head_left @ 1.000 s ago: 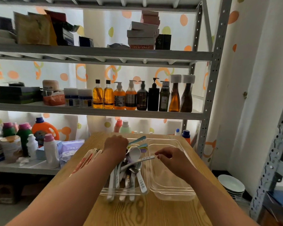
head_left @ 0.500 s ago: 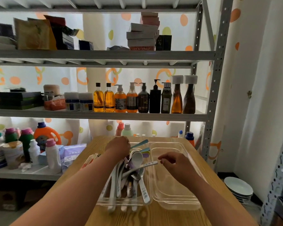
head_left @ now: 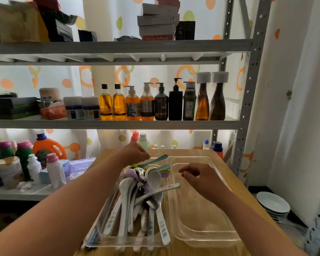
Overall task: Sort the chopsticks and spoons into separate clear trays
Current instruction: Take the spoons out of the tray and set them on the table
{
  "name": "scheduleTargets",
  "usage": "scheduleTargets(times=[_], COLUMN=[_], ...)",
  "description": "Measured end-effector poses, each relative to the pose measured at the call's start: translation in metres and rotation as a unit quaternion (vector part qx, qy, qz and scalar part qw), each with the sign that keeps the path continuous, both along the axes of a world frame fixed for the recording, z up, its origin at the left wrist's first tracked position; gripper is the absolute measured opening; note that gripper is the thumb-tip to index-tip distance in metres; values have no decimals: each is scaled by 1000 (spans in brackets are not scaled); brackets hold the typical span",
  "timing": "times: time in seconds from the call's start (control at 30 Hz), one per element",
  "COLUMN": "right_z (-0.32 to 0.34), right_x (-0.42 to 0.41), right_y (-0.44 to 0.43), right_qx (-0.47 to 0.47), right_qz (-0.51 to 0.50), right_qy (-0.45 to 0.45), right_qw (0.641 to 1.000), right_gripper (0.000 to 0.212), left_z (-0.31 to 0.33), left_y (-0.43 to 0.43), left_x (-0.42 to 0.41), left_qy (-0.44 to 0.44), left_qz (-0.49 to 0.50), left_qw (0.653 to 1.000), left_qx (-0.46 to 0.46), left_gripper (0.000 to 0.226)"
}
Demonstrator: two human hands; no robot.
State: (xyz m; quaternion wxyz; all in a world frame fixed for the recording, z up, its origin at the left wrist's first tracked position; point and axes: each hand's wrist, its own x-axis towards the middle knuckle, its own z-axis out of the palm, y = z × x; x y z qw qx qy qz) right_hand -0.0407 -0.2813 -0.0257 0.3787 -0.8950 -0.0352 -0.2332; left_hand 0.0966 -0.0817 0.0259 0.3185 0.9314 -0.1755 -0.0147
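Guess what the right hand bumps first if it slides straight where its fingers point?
Probably the purple spoon handle sticking out of the left tray, because the right hand points left. Depth is hard to judge.

left hand (head_left: pixel 135 154) at spoons (head_left: pixel 154 179) | right hand (head_left: pixel 198 177) over clear tray (head_left: pixel 198 218)

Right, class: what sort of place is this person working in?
Likely a storeroom or stockroom, not a home kitchen: grey metal shelving holds a row of pump bottles, an orange detergent jug and stacked boxes, and a wooden table stands in front of it.
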Motion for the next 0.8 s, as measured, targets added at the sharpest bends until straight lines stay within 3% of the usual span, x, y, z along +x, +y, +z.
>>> scheduleTargets(times=[0.2, 0.33, 0.47, 0.57, 0.8], right_z=[-1, -2, -2, 3, 15], right_x=[3, -2, -7, -11, -24], right_y=[3, 4, 2, 3, 21], right_qx=[7, 5, 4, 4, 4], right_qz=[4, 4, -2, -1, 12], right_qy=[0, 7, 13, 15, 2], right_qw=[1000, 1000, 1000, 1000, 1000], right_gripper=[17, 17, 16, 17, 18], left_z=[-9, -7, -2, -1, 19], left_y=[-14, -20, -20, -17, -3], left_x=[-2, -6, -6, -11, -25], left_qy=[-8, 2, 45, 60, 48], left_qz=[-32, -19, -5, -1, 28], left_qw=[970, 950, 950, 959, 992], left_qx=[242, 311, 307, 277, 113], left_gripper=[39, 39, 50, 47, 31])
